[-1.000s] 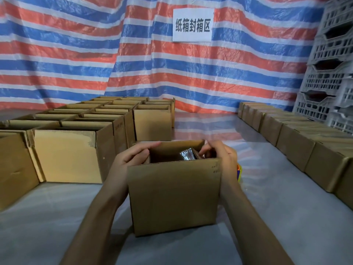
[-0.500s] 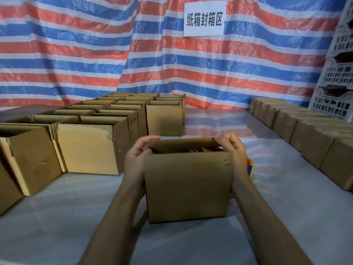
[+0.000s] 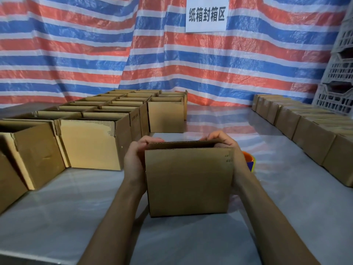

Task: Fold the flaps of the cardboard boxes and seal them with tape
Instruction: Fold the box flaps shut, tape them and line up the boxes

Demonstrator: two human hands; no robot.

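Note:
A small brown cardboard box (image 3: 189,180) stands on the grey table in front of me. My left hand (image 3: 136,159) grips its left side, fingers curled over the top left edge. My right hand (image 3: 232,150) grips the right side, fingers curled over the top right edge onto a flap. The far flap is folded low across the opening, so the inside is hidden. An orange and blue tape dispenser (image 3: 249,161) peeks out behind my right hand.
Several open boxes (image 3: 91,144) stand in rows on the left. A row of closed boxes (image 3: 309,138) lines the right edge of the table (image 3: 76,217). Grey plastic crates (image 3: 338,77) are stacked at the far right. A striped tarp hangs behind.
The flaps have come down over the opening, hiding the silver packet seen inside one second ago. My fingers have moved further over the top edges. The view has tilted up.

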